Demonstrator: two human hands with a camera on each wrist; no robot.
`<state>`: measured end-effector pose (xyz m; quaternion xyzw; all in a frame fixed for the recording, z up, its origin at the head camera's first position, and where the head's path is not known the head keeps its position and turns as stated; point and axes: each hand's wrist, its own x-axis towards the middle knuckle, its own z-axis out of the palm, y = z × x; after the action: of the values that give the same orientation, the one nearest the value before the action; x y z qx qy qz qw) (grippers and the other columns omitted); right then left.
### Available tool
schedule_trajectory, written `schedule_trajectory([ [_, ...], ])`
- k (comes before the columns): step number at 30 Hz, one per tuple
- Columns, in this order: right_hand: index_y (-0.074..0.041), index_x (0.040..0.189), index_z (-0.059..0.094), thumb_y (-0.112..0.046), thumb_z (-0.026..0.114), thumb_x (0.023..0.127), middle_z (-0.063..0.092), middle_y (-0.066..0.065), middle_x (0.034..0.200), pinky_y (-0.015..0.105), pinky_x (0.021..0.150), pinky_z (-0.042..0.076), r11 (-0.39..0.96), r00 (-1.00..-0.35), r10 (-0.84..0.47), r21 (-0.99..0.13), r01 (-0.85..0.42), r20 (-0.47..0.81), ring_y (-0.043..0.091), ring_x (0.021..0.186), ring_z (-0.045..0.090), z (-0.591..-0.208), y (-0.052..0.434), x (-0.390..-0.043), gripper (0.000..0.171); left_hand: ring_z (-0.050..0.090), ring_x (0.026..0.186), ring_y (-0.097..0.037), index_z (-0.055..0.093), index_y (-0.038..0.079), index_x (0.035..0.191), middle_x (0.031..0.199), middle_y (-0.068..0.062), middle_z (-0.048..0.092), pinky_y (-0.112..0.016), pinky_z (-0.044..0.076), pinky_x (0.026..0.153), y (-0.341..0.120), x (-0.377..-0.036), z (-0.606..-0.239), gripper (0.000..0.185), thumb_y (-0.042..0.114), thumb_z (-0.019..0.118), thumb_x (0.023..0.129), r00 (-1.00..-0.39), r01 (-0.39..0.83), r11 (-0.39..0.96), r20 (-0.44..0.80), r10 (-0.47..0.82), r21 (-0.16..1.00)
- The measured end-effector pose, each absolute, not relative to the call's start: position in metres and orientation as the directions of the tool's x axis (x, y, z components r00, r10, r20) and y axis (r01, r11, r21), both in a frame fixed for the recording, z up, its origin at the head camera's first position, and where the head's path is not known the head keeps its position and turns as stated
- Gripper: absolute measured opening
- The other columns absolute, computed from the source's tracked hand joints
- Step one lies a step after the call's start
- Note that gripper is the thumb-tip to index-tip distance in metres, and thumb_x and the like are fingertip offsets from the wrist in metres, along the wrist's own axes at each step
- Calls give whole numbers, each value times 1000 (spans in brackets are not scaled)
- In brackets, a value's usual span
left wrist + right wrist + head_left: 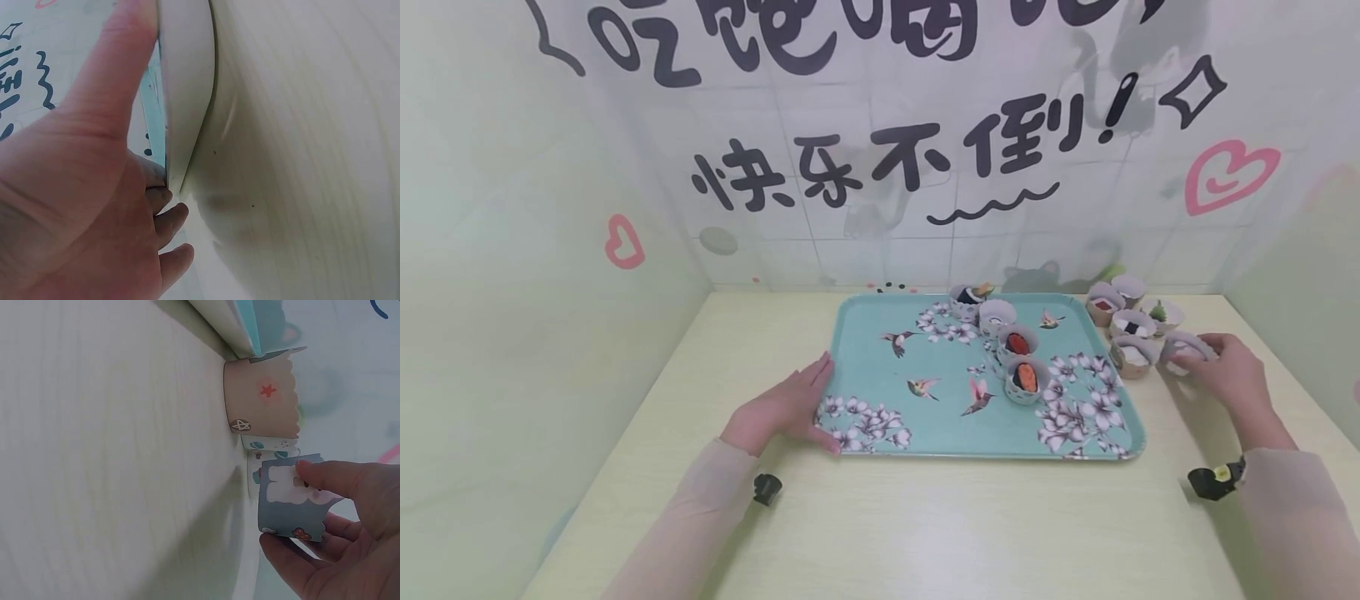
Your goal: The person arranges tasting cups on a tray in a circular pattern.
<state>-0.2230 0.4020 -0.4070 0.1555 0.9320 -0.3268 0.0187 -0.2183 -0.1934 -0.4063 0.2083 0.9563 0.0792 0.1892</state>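
Observation:
A turquoise tray (868, 367) printed with birds and blossoms lies on the table. My left hand (782, 407) rests against its front left corner, thumb along the front side and fingers at the left side. In the left wrist view, the thumb lies on the tray's pale outer side (187, 75). At the right, my right hand (1238, 379) pinches a paper baking cup (284, 512) between thumb and fingers. This cup is blue-grey with a white cartoon print in the right wrist view; its contents are hard to make out.
Several paper cups (1133, 357) cluster right of the tray, some with sushi-like pieces. More cups stand on the tray in a slanting row, one with an orange-topped piece (1026, 377). A lettered covering (880, 250) hangs behind the table (970, 525).

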Motion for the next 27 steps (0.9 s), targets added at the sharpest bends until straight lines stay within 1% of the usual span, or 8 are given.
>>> schedule_trajectory([
  [5,16,148,24,-40,51,102,30,46,143,69,94,42,744,-956,276,-607,279,-101,59,124,37,-401,399,-217,77,9,154,-43,6,-7,157,167,-24,0,-55,16,127,-193,-217,-405,136,61,83,67,-841,363,904,-337,423,228],
  [11,16,146,26,-40,52,102,35,45,139,60,81,48,761,-967,248,-608,227,-51,56,114,45,-394,394,-209,76,10,154,-43,7,-7,157,167,-25,1,-55,17,127,-193,-217,-404,135,60,83,68,-842,368,901,-328,428,230],
  [16,14,145,30,-41,53,101,39,43,136,52,73,48,771,-976,218,-611,181,-13,55,111,47,-390,389,-203,75,11,154,-43,8,-8,156,166,-26,2,-56,17,127,-192,-217,-403,135,59,84,68,-843,368,899,-323,430,237],
  [20,13,143,35,-38,56,100,42,42,136,52,74,49,782,-982,188,-610,128,35,58,114,47,-386,380,-199,70,11,154,-44,8,-9,156,166,-26,2,-56,17,127,-192,-217,-404,135,59,84,67,-843,369,898,-322,431,238],
  [25,12,141,39,-36,59,100,46,40,137,38,70,51,794,-987,147,-603,75,70,60,118,48,-381,367,-195,66,11,154,-44,7,-9,156,166,-27,2,-56,17,127,-192,-217,-404,136,60,83,67,-840,381,897,-320,438,226],
  [27,12,141,39,-34,60,99,47,40,136,38,70,53,793,-989,127,-607,53,79,60,118,49,-380,362,-194,65,10,154,-43,6,-8,156,166,-26,1,-55,17,127,-192,-218,-405,136,61,83,67,-840,380,899,-326,435,219],
])
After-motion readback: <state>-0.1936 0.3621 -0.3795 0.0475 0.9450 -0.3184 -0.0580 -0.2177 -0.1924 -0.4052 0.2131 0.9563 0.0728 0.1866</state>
